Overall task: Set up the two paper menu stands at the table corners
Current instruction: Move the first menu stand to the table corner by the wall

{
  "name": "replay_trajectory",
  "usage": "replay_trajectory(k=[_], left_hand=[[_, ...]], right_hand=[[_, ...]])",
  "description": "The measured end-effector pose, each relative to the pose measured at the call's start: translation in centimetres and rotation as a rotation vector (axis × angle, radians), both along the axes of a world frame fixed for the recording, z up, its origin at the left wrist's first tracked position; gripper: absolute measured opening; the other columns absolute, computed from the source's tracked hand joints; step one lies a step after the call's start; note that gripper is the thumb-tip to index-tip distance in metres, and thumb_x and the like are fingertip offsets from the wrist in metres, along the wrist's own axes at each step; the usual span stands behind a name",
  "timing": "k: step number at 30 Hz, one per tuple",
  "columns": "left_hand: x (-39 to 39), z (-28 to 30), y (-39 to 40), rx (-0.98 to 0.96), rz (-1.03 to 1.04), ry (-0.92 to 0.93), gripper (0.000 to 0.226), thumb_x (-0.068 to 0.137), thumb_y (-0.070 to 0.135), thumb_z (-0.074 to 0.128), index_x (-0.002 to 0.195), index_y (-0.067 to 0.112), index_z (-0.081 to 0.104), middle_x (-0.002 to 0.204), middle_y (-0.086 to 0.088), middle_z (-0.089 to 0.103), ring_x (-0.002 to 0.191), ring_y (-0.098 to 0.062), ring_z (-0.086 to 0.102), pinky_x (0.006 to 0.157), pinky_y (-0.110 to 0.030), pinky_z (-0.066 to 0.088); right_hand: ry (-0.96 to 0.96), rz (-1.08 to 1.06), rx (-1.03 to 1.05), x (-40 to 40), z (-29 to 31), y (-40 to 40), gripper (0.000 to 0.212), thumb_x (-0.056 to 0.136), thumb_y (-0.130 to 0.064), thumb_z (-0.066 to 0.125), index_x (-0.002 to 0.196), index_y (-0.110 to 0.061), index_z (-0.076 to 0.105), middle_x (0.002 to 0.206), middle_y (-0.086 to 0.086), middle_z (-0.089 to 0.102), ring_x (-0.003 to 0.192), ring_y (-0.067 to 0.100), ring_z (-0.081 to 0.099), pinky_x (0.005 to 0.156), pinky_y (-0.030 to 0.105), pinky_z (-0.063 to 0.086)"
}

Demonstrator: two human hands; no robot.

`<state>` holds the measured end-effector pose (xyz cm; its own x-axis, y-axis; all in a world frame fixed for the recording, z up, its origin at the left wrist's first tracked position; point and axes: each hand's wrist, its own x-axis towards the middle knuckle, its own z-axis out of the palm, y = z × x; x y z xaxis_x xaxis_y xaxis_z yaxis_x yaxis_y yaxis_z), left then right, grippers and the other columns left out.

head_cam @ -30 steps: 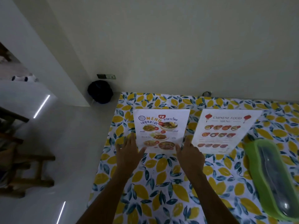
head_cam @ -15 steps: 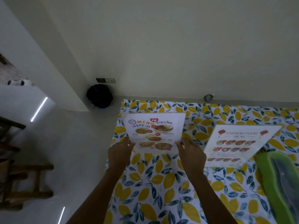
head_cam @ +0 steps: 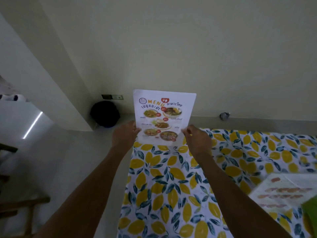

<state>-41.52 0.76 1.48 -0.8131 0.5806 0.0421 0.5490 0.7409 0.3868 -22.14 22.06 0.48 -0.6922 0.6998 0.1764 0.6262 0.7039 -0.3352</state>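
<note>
A white Thai food menu sheet (head_cam: 163, 115) with dish photos is held upright over the far left corner of the table (head_cam: 171, 177), which wears a lemon-print cloth. My left hand (head_cam: 124, 135) pinches its lower left edge and my right hand (head_cam: 197, 140) pinches its lower right edge. The sheet's bottom edge is at or just above the cloth; I cannot tell if it touches. A second menu, the Chinese food one (head_cam: 284, 191), lies blurred on the cloth at the right.
A green plastic item (head_cam: 310, 213) shows at the right edge beside the second menu. On the floor by the wall sits a black round object (head_cam: 105, 114). Wooden furniture (head_cam: 15, 208) stands at the lower left. The wall runs close behind the table.
Both hands gripped the Thai menu, lifted it off the cloth and raised it upright toward the far left corner. The view has shifted, so the Chinese menu now sits lower right.
</note>
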Motion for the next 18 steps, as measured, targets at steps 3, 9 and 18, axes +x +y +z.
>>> replay_trajectory(k=[3, 9, 18], left_hand=[[-2.2, -0.6, 1.4, 0.004, 0.038, -0.036, 0.028, 0.095, 0.04, 0.059, 0.104, 0.014, 0.067, 0.089, -0.011, 0.072, 0.077, -0.03, 0.066, 0.069, -0.04, 0.055], [-5.4, -2.5, 3.1, -0.034, 0.047, -0.023, 0.029, 0.093, 0.044, 0.06, 0.092, 0.016, 0.066, 0.084, -0.008, 0.07, 0.075, -0.03, 0.067, 0.067, -0.04, 0.056], [-6.8, -7.0, 2.9, 0.08, 0.06, -0.121, 0.033, 0.089, 0.056, 0.048, 0.102, 0.029, 0.06, 0.088, 0.006, 0.072, 0.074, -0.02, 0.067, 0.066, -0.041, 0.057]], right_hand=[[-0.005, -0.013, -0.032, -2.8, -0.9, 1.3, 0.033, 0.096, -0.055, 0.052, 0.089, -0.024, 0.063, 0.078, 0.007, 0.071, 0.073, 0.033, 0.067, 0.052, 0.028, 0.037], [-0.016, -0.018, -0.071, -6.3, -2.5, 3.2, 0.036, 0.095, -0.057, 0.051, 0.088, -0.023, 0.063, 0.079, 0.007, 0.072, 0.074, 0.033, 0.068, 0.054, 0.03, 0.042], [-0.008, -0.032, -0.163, -7.5, -4.7, 3.4, 0.035, 0.098, -0.055, 0.047, 0.099, -0.023, 0.061, 0.081, 0.01, 0.069, 0.073, 0.033, 0.065, 0.054, 0.032, 0.046]])
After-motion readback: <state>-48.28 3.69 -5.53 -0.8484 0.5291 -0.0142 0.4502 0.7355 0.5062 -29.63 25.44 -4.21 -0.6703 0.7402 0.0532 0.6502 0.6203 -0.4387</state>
